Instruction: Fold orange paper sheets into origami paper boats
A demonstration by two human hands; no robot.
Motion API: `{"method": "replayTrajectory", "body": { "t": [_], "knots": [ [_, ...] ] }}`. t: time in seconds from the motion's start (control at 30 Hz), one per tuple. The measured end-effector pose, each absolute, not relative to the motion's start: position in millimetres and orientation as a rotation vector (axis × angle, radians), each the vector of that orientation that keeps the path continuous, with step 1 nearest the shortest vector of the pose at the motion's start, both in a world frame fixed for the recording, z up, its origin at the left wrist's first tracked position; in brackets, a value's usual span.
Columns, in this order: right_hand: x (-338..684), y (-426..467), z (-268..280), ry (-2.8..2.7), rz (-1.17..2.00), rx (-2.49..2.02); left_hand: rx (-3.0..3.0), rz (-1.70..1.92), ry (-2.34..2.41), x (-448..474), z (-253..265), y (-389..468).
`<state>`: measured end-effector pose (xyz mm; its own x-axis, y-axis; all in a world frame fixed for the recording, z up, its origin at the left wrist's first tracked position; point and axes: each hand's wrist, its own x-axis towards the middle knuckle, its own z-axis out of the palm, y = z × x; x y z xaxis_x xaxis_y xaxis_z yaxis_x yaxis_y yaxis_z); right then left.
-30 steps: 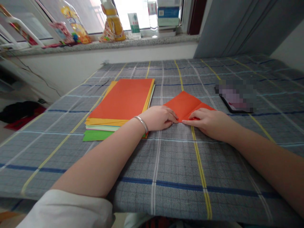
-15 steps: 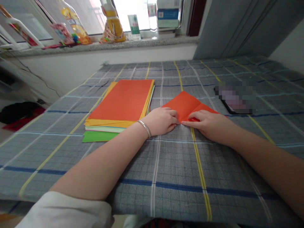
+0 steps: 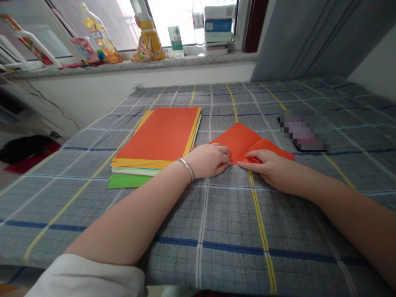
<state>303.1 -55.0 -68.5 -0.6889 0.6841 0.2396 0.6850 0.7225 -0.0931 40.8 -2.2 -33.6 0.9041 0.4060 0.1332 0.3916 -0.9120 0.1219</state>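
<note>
A folded sheet of orange paper lies on the checked cloth, a crease running across it and its far corner pointing away from me. My left hand, with a silver bangle at the wrist, has its fingers curled together over the paper's near left edge. From the right, my right hand grips the near edge, thumb and index finger around a small folded part. The fingertips of both hands are close together but apart. My palms and fingers cover part of the near edge.
Left of the paper lies a stack of coloured sheets, orange on top. A phone with a blurred screen rests to the right. Bottles, a tube and boxes stand on the windowsill beyond the table.
The view has shifted slightly, so everything sits a little lower. My right hand has slid back a little from my left along the paper's near edge. Both still hold the paper.
</note>
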Motion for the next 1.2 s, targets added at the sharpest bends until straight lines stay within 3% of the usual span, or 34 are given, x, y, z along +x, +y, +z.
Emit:
{"method": "replayTrajectory", "body": {
  "t": [0.77,1.2],
  "knots": [
    [316,-48,-67,-2.730,-0.038,-1.064,3.071,0.184,0.624,42,-34,-5],
    [316,-46,-66,-2.744,-0.053,-1.085,2.889,0.394,0.739,45,-40,-2]
  ]
}}
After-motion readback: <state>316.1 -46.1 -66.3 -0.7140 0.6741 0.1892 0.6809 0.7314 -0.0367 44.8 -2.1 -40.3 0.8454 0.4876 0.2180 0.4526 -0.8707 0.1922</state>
